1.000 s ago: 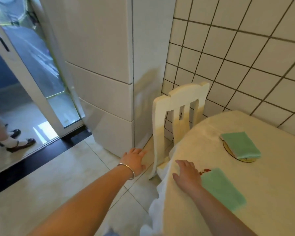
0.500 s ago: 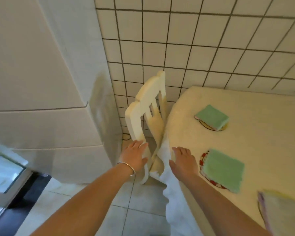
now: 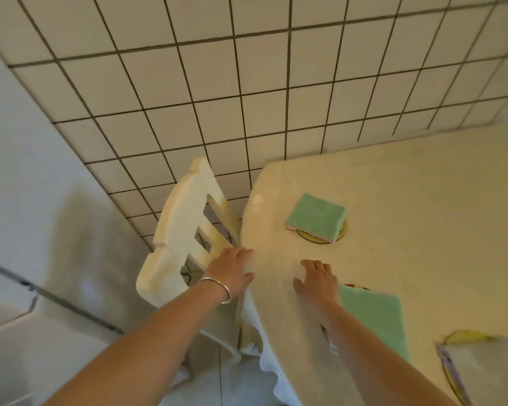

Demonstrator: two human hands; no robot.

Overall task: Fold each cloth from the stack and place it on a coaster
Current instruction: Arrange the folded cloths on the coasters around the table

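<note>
Folded green cloth (image 3: 317,216) on coaster (image 3: 341,231) at two o'clock, cream table (image 3: 423,230), tiled wall (image 3: 247,83); left hand (image 3: 232,272), right hand (image 3: 317,281) flat, fingers spread, empty.

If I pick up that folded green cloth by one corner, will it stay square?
Probably not. The green cloth looks soft and layered, so it would likely flop open. It seems light, and should lift off the coaster easily.

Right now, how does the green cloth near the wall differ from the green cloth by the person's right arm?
The far green cloth is a thick, compact fold with a pink edge showing; the near green cloth lies flatter and spreads wider. The far one shows a yellow-rimmed coaster beneath it; the near one shows only a sliver of red pattern at its top edge. The right arm partly hides the near one. Both are mint green.
</note>
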